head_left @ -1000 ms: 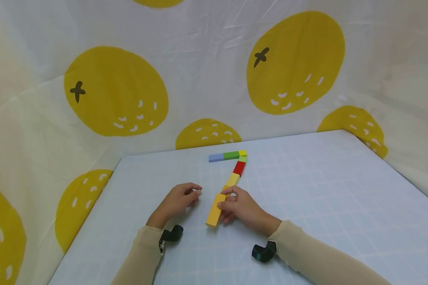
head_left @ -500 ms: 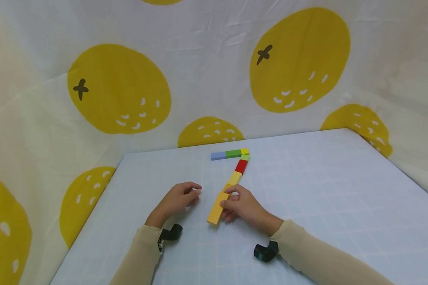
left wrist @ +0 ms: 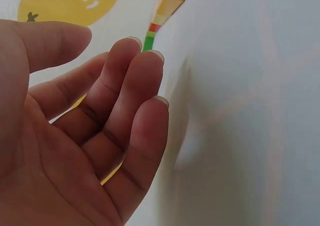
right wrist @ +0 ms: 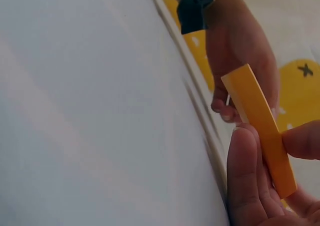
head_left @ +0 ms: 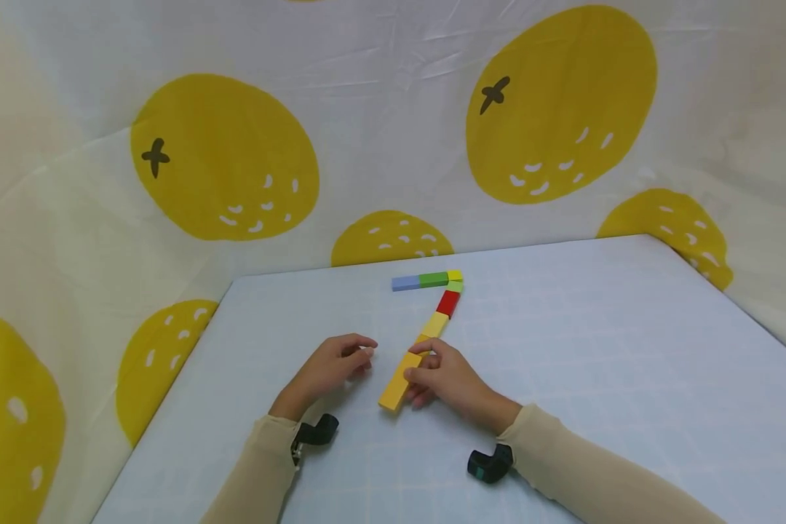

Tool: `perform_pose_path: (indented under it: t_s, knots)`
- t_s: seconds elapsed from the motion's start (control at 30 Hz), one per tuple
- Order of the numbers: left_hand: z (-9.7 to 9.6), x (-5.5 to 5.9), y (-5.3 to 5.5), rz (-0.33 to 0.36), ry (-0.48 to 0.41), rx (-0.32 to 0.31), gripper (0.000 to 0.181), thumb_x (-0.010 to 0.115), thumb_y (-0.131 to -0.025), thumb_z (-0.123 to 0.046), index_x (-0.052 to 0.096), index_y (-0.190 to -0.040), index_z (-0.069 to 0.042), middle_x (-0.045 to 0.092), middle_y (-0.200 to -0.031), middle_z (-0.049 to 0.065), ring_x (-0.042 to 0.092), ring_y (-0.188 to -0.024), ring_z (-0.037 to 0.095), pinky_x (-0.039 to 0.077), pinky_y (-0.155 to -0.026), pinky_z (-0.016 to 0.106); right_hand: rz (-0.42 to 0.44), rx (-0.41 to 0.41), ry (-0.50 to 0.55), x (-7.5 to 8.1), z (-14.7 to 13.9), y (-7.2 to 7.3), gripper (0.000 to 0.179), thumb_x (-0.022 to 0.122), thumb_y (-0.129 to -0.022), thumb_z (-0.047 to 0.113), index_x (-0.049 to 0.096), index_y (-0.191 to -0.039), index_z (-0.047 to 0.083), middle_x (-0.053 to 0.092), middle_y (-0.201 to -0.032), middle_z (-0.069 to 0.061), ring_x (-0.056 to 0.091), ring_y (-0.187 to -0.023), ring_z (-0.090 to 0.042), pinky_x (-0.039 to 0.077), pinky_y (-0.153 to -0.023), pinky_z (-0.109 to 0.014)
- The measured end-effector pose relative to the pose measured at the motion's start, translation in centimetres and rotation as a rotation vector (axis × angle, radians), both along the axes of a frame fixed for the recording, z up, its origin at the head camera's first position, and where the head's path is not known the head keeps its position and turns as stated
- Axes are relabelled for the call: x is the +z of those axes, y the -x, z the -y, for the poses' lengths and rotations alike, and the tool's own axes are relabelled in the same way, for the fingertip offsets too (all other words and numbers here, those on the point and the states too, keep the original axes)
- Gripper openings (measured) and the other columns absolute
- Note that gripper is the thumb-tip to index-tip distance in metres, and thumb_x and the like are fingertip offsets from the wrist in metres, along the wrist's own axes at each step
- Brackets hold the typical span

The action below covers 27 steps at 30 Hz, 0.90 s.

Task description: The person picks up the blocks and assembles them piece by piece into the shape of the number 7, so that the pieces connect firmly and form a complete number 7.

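Note:
My right hand (head_left: 448,375) pinches a long orange wooden block (head_left: 399,382) between thumb and fingers. In the right wrist view this block (right wrist: 262,126) slants up from the fingertips, its far end overlapping the other hand. Just beyond the held block, partly hidden by the fingers, another orange block (head_left: 423,338) ends a line of blocks. From there the line runs through a pale yellow block (head_left: 435,324), a red block (head_left: 448,304) and a light green block (head_left: 455,286). To the left of the blocks, my left hand (head_left: 332,364) holds nothing, fingers loosely bent in the left wrist view.
At the far end the line turns left through a yellow block (head_left: 455,276), a green block (head_left: 434,279) and a blue block (head_left: 405,283). A pale checked cloth (head_left: 596,349) covers the table. Behind it hangs a white curtain (head_left: 393,131) printed with yellow fruit.
The head view has shifted slightly, so the scene sits a little further right and up. Both hands stay nearly in place, the right still pinching the orange block.

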<state>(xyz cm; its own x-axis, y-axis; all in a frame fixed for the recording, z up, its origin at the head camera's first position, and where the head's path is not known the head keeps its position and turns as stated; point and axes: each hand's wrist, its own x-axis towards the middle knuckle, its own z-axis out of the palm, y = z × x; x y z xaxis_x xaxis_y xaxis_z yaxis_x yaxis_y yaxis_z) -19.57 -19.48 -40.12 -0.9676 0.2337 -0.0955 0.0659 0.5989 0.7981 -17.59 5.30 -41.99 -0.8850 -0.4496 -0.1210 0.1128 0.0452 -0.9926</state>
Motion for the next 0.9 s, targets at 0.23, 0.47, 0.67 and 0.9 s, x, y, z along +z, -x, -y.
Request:
perform_pose_path:
  t_s: [0.23,0.47,0.67,0.9]
  knots:
    - [0.51,-0.09,-0.45,-0.007,-0.001,0.006,0.025,0.061,-0.101,-0.028,0.070,-0.120,-0.015,0.068,-0.088,0.001,0.063,-0.079,0.020,0.052,-0.072,0.033,-0.050,0.021,-0.040,0.09,0.18,-0.17,0.052,0.070,-0.095,0.018,0.049,-0.141,0.005,0.065,-0.091,-0.019,0.072,-0.077,-0.031,0.060,-0.071,-0.038]
    - [0.57,-0.27,-0.24,0.009,0.011,0.015,0.024,0.061,-0.101,-0.028,0.069,-0.120,-0.017,0.068,-0.089,0.001,0.063,-0.081,0.020,0.053,-0.073,0.033,-0.073,0.010,-0.109,0.32,0.49,-0.27,0.049,0.072,-0.094,0.019,0.054,-0.138,0.007,0.066,-0.088,-0.016,0.071,-0.073,-0.028,0.059,-0.070,-0.036]
    - [0.44,-0.19,-0.18,0.030,0.027,0.022,0.025,0.060,-0.101,-0.030,0.069,-0.121,-0.018,0.067,-0.090,0.001,0.062,-0.082,0.021,0.053,-0.075,0.033,-0.105,0.006,-0.191,0.29,0.63,-0.34,0.047,0.074,-0.093,0.021,0.058,-0.135,0.008,0.068,-0.084,-0.012,0.070,-0.069,-0.026,0.059,-0.068,-0.034]
    - [0.24,-0.36,-0.09,0.029,0.039,0.021,0.024,0.061,-0.101,-0.032,0.069,-0.120,-0.019,0.067,-0.089,0.000,0.061,-0.082,0.020,0.052,-0.075,0.033,-0.118,0.042,-0.209,0.39,0.35,-0.39,0.046,0.068,-0.097,0.019,0.056,-0.139,0.006,0.069,-0.086,-0.011,0.070,-0.072,-0.025,0.059,-0.070,-0.033]
